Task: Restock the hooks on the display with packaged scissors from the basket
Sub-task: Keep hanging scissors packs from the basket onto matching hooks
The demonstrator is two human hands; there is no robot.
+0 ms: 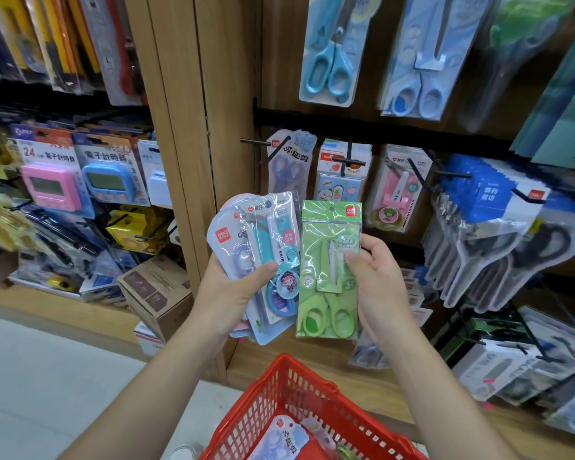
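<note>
A person's right hand (375, 277) pinched a green scissors pkg (329, 270) before the display hooks (256, 141), above the red basket (279, 393); left hand (233, 293) gripped a fan of others (259, 247). Light, slick-wrapped stiff card, probably best held low, w/ hang-hole (332, 210) free.

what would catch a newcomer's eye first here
The bright green scissors pack in the right hand, held up mid-frame, stands out first. Beside it the left hand grips a fan of blue and pink packs. Below, the red basket sits at the bottom edge.
</note>
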